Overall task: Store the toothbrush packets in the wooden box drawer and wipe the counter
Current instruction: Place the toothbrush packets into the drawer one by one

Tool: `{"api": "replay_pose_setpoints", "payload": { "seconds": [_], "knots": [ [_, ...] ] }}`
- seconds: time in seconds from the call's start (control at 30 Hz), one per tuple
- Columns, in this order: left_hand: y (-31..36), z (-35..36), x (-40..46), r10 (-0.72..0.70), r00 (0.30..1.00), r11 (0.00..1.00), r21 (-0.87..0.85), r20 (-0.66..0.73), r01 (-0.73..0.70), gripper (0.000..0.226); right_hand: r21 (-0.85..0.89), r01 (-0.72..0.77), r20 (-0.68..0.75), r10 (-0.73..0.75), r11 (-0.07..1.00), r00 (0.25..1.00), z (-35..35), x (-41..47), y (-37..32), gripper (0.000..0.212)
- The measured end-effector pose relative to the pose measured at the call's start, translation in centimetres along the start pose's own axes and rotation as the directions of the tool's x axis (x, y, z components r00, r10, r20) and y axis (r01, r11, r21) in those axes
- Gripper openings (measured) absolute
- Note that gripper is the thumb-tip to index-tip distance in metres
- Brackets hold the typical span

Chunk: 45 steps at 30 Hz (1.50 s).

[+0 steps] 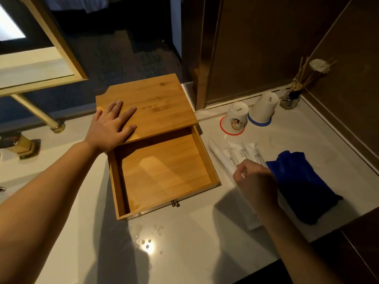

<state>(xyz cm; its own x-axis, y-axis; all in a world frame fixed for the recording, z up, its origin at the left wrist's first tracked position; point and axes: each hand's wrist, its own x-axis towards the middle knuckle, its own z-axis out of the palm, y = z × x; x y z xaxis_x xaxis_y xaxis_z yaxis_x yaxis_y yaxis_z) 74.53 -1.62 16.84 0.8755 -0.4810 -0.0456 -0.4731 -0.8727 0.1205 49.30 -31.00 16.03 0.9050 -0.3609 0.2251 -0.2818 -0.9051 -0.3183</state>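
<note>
A wooden box (155, 99) stands on the white counter (194, 242). Its drawer (164, 175) is pulled out toward me and holds nothing. My left hand (111, 126) lies flat on the box lid, fingers spread. Several white toothbrush packets (241, 153) lie side by side on the counter right of the drawer. My right hand (255, 181) is over their near ends with fingers curled onto the packets; whether it is lifting them is not visible. A folded blue cloth (301, 183) lies right of the packets.
Two upturned white cups (235, 116) (264, 107) stand behind the packets, a reed diffuser (291, 97) in the back right corner. Water drops (147, 240) spot the counter in front of the drawer. A brass tap (22, 144) is at the left, dark walls at back and right.
</note>
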Motion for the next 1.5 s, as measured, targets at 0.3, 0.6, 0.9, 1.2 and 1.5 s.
{"api": "replay_pose_setpoints", "payload": {
  "seconds": [0.3,0.6,0.9,1.2,1.5],
  "knots": [
    [0.0,0.2,-0.1,-0.001,1.000,1.000,-0.005,-0.026,0.001,0.064,0.195,0.201,0.110,-0.225,0.960,0.968,-5.6,3.2,-8.2,0.010],
    [-0.1,0.2,0.1,0.005,1.000,1.000,-0.026,-0.028,-0.006,0.060,0.061,0.592,0.199,-0.591,0.804,0.782,2.0,5.4,-12.8,0.027],
    [-0.2,0.3,0.1,0.004,0.999,0.999,-0.044,-0.042,-0.006,0.062,0.088,0.617,0.427,-0.590,0.782,0.686,4.3,5.5,-11.9,0.025],
    [-0.2,0.4,0.0,0.005,0.999,0.998,-0.066,-0.050,-0.008,0.063,-0.021,0.623,0.744,-0.404,0.782,0.532,4.3,4.0,-14.6,0.054],
    [-0.3,0.6,0.2,0.007,0.999,0.998,-0.058,-0.053,-0.010,0.063,0.020,0.531,0.792,-0.338,0.847,0.509,7.1,5.1,-13.7,0.059]
  ]
}}
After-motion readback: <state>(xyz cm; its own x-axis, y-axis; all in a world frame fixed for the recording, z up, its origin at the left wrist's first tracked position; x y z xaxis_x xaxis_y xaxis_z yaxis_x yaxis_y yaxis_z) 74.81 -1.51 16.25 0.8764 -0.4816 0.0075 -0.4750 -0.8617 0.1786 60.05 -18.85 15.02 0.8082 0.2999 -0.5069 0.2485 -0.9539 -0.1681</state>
